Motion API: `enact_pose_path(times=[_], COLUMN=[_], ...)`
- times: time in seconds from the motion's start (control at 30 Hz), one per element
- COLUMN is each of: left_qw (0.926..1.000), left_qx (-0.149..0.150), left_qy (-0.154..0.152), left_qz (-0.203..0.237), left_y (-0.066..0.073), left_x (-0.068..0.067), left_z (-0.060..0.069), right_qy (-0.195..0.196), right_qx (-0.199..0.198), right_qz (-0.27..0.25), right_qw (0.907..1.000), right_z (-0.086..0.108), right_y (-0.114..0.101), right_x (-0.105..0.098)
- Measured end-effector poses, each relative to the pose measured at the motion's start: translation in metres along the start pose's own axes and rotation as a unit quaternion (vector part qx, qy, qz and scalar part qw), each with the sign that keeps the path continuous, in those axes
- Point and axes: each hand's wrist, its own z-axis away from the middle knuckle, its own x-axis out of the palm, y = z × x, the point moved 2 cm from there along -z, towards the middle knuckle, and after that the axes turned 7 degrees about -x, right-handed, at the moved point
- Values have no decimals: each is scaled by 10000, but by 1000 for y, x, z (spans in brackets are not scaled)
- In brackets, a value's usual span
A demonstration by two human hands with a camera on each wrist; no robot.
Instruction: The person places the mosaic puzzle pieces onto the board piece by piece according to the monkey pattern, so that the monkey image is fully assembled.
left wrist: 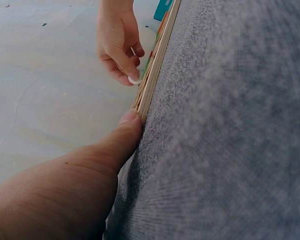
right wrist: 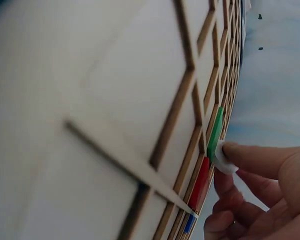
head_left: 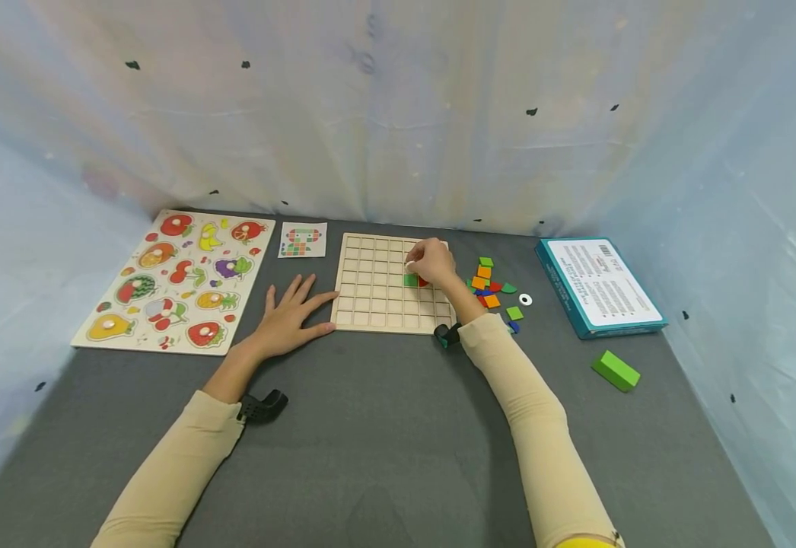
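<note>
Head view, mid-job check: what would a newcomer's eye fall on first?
Probably the bright fruit puzzle on the left. Next, the pale wooden grid board in the centre, with the left hand touching its left edge and a white piece in the right hand's grip. Then the teal box on the right.

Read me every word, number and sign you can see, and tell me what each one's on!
No text is clear enough to quote.
White label on the teal box: rows of print, too small to read, and a barcode near its top.
Teal box's edge, left wrist view: pale letters, too small to read.
Backdrop: faint marks, too blurred to tell whether they're numbers.
</note>
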Motion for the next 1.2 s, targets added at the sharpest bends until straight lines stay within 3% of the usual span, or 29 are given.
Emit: enact_pose_path(times=[0.2,0.33,0.43,0.57,0.67,0.8,0.97,1.2], left_qw=[10000,10000,10000,10000,10000,10000,10000,10000], left_qx=[18,18,22,24,19,37,71,63], left_qy=[-1,-5,-19,-1,49,60,57,33], left_qz=[-1,35,43,34,20,13,7,3], left_y=[0,0,0,0,0,-1,-2,-1], left_x=[0,2,2,2,2,1,1,1], left_z=[-1,0,0,0,0,0,0,-1], right_qy=[-69,-197,-519,-996,-1401,-1858,-1907,-1589], right_qx=[-63,-334,-636,-968,-1155,-1342,-1427,-1515], right_qz=[651,1020,1773,2661,2842,2757,2190,1509], right_qw=[9978,9940,9807,9539,9414,9335,9462,9639], right_z=[2,8,19,38,48,54,53,53], right_y=[-1,2,3,4,5,5,1,8], right_x=[-3,-7,-9,-8,-6,-2,-2,-19])
